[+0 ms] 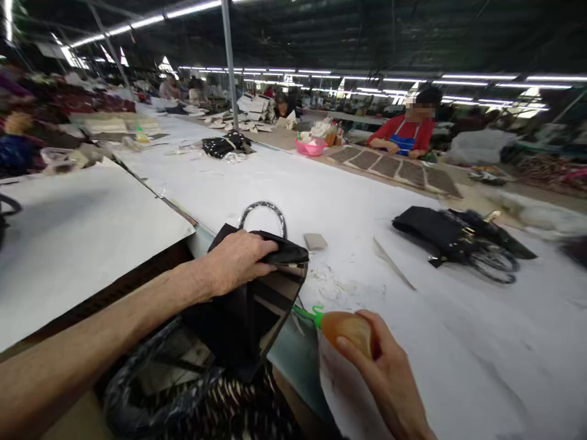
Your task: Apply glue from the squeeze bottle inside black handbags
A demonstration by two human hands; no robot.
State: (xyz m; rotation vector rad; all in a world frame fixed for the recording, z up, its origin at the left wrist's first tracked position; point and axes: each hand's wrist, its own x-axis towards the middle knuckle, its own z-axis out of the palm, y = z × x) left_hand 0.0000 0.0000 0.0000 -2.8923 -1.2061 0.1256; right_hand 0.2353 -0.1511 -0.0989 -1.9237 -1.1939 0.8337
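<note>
A black handbag [229, 311] with a ring-shaped handle [263, 205] in clear wrap is tilted at the table's near edge, its lining facing right. My left hand [243, 260] grips the bag's upper edge, thumb and fingers closed over the folded black material. In my right hand [385, 366] is a squeeze bottle [348, 333] of amber liquid with a green nozzle. The nozzle points left, and its tip is close to the bag's open side; whether they touch I cannot tell. Below the bag, another plastic-wrapped handle [132, 385] lies above a black-and-cream patterned fabric [233, 406].
On the white-covered table [339, 201] lie a small beige square [315, 241], a thin strip [393, 264] and scraps. Black bags [426, 229] rest at the right, a dotted black bundle [224, 145] farther back. Beyond a pink basin [310, 147], a person in red [408, 131] sits working.
</note>
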